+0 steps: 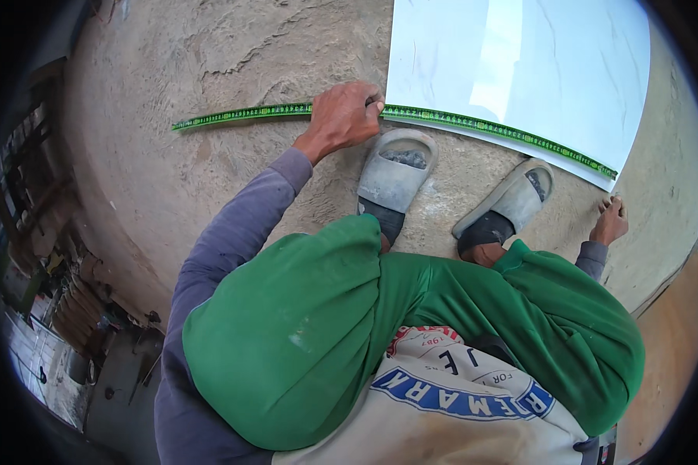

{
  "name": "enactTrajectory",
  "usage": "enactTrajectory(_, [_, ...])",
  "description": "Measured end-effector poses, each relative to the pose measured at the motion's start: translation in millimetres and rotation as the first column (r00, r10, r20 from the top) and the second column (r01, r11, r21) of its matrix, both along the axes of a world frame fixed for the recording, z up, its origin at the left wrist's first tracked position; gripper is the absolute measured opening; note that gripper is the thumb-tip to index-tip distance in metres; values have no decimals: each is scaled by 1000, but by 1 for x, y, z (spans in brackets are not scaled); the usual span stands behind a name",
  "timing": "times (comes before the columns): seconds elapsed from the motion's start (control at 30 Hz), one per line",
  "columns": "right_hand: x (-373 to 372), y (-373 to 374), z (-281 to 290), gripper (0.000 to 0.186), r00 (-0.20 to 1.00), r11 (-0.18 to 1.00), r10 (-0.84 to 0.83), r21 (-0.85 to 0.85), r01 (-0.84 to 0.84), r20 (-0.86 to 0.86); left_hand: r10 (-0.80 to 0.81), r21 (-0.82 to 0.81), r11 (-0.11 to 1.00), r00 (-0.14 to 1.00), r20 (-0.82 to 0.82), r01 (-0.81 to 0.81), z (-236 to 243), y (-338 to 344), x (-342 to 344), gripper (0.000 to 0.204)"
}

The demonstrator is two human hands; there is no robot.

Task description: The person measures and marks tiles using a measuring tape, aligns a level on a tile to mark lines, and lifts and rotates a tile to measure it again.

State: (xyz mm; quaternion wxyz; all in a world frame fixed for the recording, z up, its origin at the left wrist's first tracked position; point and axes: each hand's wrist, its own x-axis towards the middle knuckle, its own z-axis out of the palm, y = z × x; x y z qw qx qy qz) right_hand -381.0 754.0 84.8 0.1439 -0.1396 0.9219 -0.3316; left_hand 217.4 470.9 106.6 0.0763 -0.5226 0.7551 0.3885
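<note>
A green measuring tape (473, 124) lies stretched along the near edge of a large white tile (520, 62) on the rough concrete floor. My left hand (343, 116) presses the tape down at the tile's left corner, fingers curled, with a thin pencil-like object poking out by the fingertips. My right hand (610, 222) holds the tape's other end at the tile's right corner. My knees in green trousers fill the lower middle, and my feet in grey slippers (395, 174) stand just short of the tile.
The bare concrete floor (233, 54) spreads to the left and beyond the tile. A dark drop with clutter and stacked items (70, 310) lies at the lower left. A brownish surface (675, 333) borders the right side.
</note>
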Motion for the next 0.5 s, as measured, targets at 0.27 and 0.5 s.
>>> enactTrajectory(0.27, [15,-14,4,43,999,1000,20,-11,-20,27,-49,-34,998,999,-13,49,-1,-5,13,23])
enactTrajectory(0.5, [30,-24,15,36,999,999,1,-33,0,48,-95,-35,995,995,-3,95,-8,-5,17,24])
